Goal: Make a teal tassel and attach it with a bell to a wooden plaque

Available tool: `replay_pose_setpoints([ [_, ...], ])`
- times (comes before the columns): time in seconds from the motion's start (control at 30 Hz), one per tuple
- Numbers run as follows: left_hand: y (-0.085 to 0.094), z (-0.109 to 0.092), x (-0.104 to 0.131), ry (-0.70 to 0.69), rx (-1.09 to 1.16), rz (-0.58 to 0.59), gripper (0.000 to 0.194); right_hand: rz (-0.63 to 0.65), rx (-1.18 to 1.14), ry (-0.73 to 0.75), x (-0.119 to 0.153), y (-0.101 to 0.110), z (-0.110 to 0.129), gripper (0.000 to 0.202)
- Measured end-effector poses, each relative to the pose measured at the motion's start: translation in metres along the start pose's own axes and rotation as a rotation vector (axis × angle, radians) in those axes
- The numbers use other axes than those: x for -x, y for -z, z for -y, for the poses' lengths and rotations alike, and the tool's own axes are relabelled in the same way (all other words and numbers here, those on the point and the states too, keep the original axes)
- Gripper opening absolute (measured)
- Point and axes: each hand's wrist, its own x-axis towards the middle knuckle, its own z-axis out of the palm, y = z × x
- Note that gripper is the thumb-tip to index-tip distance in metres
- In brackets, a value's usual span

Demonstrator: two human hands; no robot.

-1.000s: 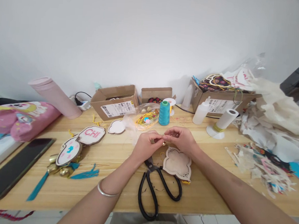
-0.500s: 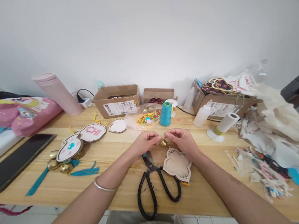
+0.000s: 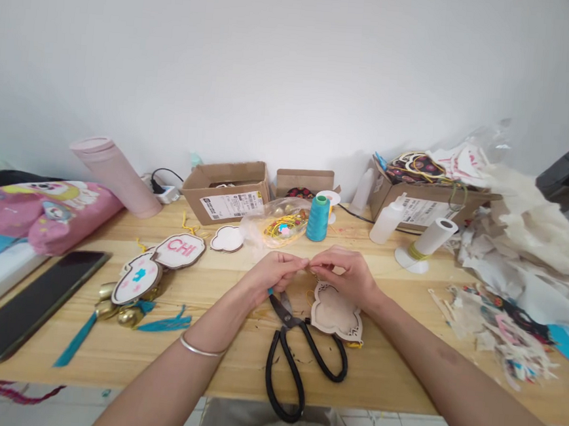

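Note:
Over the middle of the wooden table, my left hand (image 3: 280,272) and my right hand (image 3: 343,272) meet fingertip to fingertip, both pinched closed. A trace of gold, part of a small bell, shows at my right fingertips; the rest is hidden. What my left fingers pinch is too small to make out. Just under my right hand lies a scalloped wooden ornament (image 3: 338,311) with a pale centre and a yellow cord end. Black-handled scissors (image 3: 290,318) lie below my hands, blades pointing toward my left wrist and partly hidden by it.
Left are embroidered ornaments (image 3: 180,251) with bells and teal tassels (image 3: 165,324), and a phone (image 3: 31,304). Behind my hands stand a teal thread spool (image 3: 318,219), a plastic bag (image 3: 273,225) and cardboard boxes (image 3: 227,195). Fabric scraps (image 3: 506,335) and a squeeze bottle (image 3: 387,221) are right.
My fingertips have come together, and the gold bell that showed between them is now mostly covered. My right fingers curl in more. The view has shifted slightly.

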Motion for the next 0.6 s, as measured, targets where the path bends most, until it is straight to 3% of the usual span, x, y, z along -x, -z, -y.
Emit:
replay_pose_setpoints([
  [0.2, -0.0036, -0.0023, -0.0007, -0.035, -0.131, -0.158, 0.028, -0.019, -0.054, -0.069, -0.0027, -0.0022, -0.0001, 0.011],
  [0.43, -0.0064, -0.0009, -0.0043, -0.346, -0.505, -0.237, 0.016, 0.003, -0.023, -0.222, -0.0052, -0.0072, -0.0049, 0.011],
  [0.5, -0.0067, -0.0006, -0.0046, -0.370, -0.549, -0.257, 0.017, 0.002, 0.039, -0.200, -0.0052, -0.0074, -0.0067, 0.010],
  [0.6, -0.0070, -0.0004, -0.0049, -0.320, -0.439, -0.301, 0.013, 0.022, 0.157, -0.088, -0.0043, -0.0065, -0.0080, 0.010],
])
